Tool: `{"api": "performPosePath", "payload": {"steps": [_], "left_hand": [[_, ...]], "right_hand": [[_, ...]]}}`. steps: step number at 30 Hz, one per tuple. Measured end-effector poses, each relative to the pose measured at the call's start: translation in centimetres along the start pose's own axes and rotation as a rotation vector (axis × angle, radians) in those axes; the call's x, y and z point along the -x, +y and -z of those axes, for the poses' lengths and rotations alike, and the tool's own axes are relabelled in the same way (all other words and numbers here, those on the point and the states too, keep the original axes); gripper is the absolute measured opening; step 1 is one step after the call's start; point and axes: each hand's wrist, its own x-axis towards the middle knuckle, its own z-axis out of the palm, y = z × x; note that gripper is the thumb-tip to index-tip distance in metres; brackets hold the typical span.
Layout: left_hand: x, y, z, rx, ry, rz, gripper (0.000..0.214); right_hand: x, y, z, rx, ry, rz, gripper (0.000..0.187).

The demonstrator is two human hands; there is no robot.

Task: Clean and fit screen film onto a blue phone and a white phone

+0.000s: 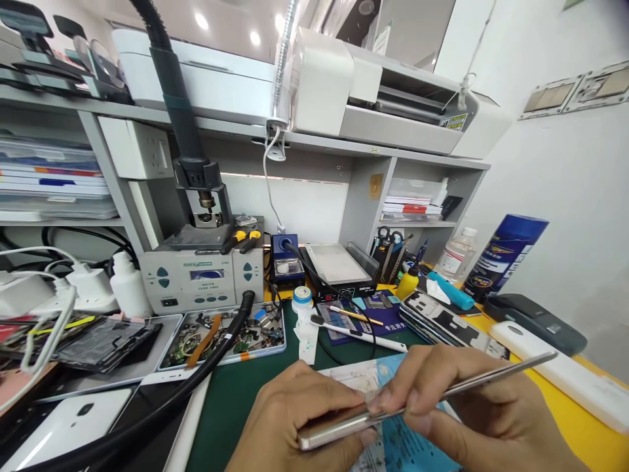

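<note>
A smartphone (337,427) lies tilted in my left hand (299,416), low in the middle of the view. The fingers and thumb are wrapped round its two long edges. In my right hand (452,393) is a slim silver metal tool (501,373), pinched between fingers and thumb, its far end pointing up to the right. Its working end meets the phone's upper edge, partly covered by my fingertips; I cannot tell whether it is tweezers or a pry tool. Beneath both hands is a stained blue and white sheet (410,442) on the green mat (230,410).
A tray of circuit boards (221,357) sits left, crossed by a thick black hose (196,380). Behind are a hot-air station (209,278), a heating plate (339,262) and a white-handled brush (358,333). Stacked phone parts (442,318) and a blue spray can (506,255) stand right.
</note>
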Motion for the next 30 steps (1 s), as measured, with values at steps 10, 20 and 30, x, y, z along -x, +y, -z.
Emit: {"api": "performPosePath", "payload": {"steps": [10,20,30], "left_hand": [[0.04,0.01,0.05,0.005,-0.017,0.017,0.02],[0.11,0.1,0.01,0.022,-0.005,0.006,0.019],[0.34,-0.23,-0.23,0.035,-0.012,0.03,0.018]], "right_hand": [[0.26,-0.21,0.02,-0.004,-0.009,-0.017,0.023],[0.36,-0.21,0.32,0.008,-0.024,-0.022,0.022],[0.03,-0.56,0.5,-0.027,-0.022,-0.038,0.023]]}}
